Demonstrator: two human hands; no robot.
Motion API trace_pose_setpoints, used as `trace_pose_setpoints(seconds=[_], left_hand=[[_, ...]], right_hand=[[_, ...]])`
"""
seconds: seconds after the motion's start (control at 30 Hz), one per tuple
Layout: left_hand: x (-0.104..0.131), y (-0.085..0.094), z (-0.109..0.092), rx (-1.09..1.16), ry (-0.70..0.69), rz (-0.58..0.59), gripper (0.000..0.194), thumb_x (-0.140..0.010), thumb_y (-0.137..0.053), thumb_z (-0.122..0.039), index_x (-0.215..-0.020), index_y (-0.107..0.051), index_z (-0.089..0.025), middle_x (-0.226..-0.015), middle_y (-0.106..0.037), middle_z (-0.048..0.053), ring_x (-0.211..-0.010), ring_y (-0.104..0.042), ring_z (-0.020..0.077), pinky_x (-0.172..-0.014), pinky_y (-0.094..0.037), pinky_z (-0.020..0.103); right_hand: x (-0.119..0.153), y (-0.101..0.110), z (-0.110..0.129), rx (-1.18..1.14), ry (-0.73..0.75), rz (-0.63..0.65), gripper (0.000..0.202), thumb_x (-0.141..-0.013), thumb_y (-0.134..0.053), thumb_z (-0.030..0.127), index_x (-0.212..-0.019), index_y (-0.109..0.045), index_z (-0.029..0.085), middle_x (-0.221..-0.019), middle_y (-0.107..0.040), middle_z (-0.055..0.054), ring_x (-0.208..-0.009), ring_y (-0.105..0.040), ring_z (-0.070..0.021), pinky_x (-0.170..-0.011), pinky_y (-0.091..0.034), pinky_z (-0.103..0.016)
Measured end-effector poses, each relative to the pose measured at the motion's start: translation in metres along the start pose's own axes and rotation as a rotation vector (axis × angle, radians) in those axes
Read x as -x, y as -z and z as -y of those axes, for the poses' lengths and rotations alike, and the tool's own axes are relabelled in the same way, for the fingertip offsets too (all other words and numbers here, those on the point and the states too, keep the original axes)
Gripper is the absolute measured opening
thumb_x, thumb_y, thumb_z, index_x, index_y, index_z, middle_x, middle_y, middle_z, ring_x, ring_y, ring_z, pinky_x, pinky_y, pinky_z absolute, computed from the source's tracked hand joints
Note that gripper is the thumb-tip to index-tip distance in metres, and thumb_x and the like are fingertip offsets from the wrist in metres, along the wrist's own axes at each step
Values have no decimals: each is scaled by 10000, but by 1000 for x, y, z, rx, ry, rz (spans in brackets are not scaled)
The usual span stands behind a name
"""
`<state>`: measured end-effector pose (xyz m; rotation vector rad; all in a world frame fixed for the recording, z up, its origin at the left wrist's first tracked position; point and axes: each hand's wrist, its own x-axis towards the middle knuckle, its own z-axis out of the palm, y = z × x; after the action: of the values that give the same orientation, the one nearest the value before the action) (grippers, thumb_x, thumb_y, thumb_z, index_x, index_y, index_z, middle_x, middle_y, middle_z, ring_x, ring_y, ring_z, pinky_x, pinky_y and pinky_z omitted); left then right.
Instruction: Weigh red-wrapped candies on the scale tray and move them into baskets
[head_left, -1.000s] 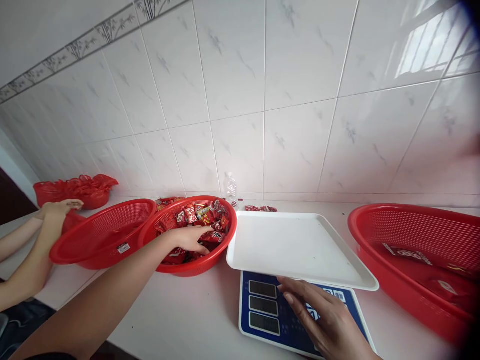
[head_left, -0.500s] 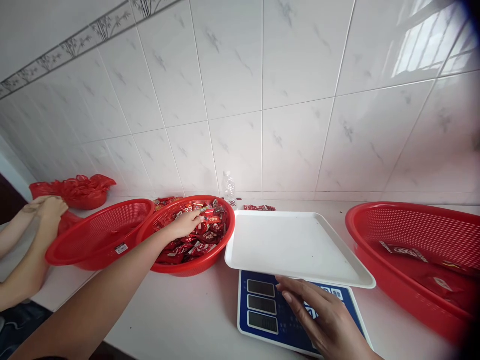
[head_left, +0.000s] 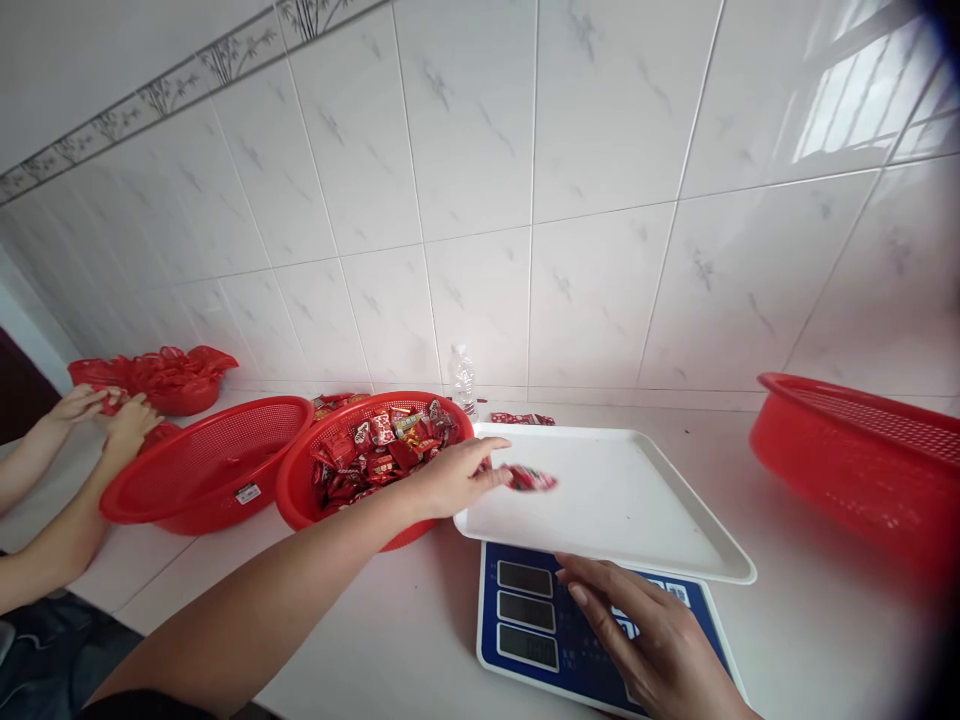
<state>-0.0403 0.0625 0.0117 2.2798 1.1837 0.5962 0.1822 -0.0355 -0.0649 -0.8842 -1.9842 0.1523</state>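
The red packet (head_left: 534,480) points outward at three o'clock from my nearer left hand (head_left: 454,480), thumb and forefinger parted, grip unclear.

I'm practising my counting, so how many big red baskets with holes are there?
3: the left basket, the middle basket next to it, holding little packets, and the right basket, partly out of view. Another could hide under the red bags, far left.

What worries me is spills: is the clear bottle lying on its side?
No, the clear bottle stands upright near the tiled wall, behind the white tray.
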Motion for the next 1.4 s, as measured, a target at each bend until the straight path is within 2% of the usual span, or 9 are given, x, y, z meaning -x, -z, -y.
trace_pose_setpoints(seconds=[0.13, 0.27, 0.37, 0.53, 0.73, 0.87, 1.03, 1.23, 1.4], left_hand=[[-5, -1, 6, -89, -119, -22, 451, -890, -511, -394, -1300, -512, -205, -1360, -506, 100, -1252, -460, 229, -1055, -352, 355], [-13, 29, 51, -161, 120, -248, 313, -891, -452, -250, -1167, -583, -182, -1268, -579, 103, -1170, -533, 217, -1029, -373, 345], [-10, 51, 91, -194, 408, -168, 476, -806, -588, -309, -1260, -506, -188, -1381, -500, 127, -1259, -470, 270, -1041, -352, 367], [4, 59, 125, -216, 488, -50, 751, -678, -713, -374, -1343, -430, -169, -1447, -416, 165, -1317, -407, 313, -1058, -327, 379], [6, 49, 110, -344, 475, -35, 720, -728, -661, -388, -1377, -403, -214, -1523, -261, 154, -1393, -245, 348, -1083, -272, 435], [8, 43, 88, -454, 409, 96, 678, -776, -596, -475, -1380, -401, -236, -1475, -319, 160, -1302, -403, 343, -1010, -366, 408], [2, 36, 78, -468, 483, 275, 869, -774, -589, -514, -1494, -154, -292, -1466, -324, 188, -1181, -521, 367, -909, -427, 418], [-6, 26, 80, -571, 374, 239, 620, -792, -574, -308, -1389, -404, -298, -1224, -545, 154, -1067, -576, 355, -845, -438, 400], [-5, 28, 82, -471, 298, 127, 390, -742, -555, -121, -1101, -606, -265, -986, -632, 68, -912, -610, 268, -758, -439, 314]], right_hand=[[1, -1, -1, 5, 4, -16, 238, -939, -486, 265, -1130, -626, 238, -951, -746, -43, -816, -724, -153, -685, -580, -183], [1, -1, 0, 9, 26, -22, 246, -943, -482, 255, -1148, -618, 242, -959, -746, -40, -811, -723, -141, -685, -577, -169], [0, 0, 1, 14, 42, -27, 245, -944, -478, 257, -1142, -623, 241, -953, -748, -40, -810, -724, -141, -690, -579, -170], [-1, -2, 0, 28, 37, -24, 247, -950, -469, 262, -1139, -626, 243, -944, -749, -42, -799, -726, -139, -678, -578, -166], [-1, -3, -1, 34, 37, -24, 243, -951, -468, 262, -1139, -620, 238, -932, -749, -38, -792, -725, -141, -671, -577, -170], [0, -2, -1, 34, 39, -15, 231, -952, -465, 258, -1118, -624, 233, -928, -748, -40, -789, -724, -139, -670, -574, -167], [1, -4, -1, 36, 36, 9, 227, -950, -473, 241, -1134, -608, 238, -952, -745, -34, -822, -719, -131, -706, -565, -160], [0, -4, 0, 24, 18, -2, 223, -949, -474, 249, -1122, -614, 237, -941, -744, -30, -811, -720, -136, -687, -567, -166], [-2, -2, 2, 7, -7, 5, 219, -950, -470, 255, -1100, -628, 233, -924, -745, -29, -788, -721, -132, -669, -567, -164]])
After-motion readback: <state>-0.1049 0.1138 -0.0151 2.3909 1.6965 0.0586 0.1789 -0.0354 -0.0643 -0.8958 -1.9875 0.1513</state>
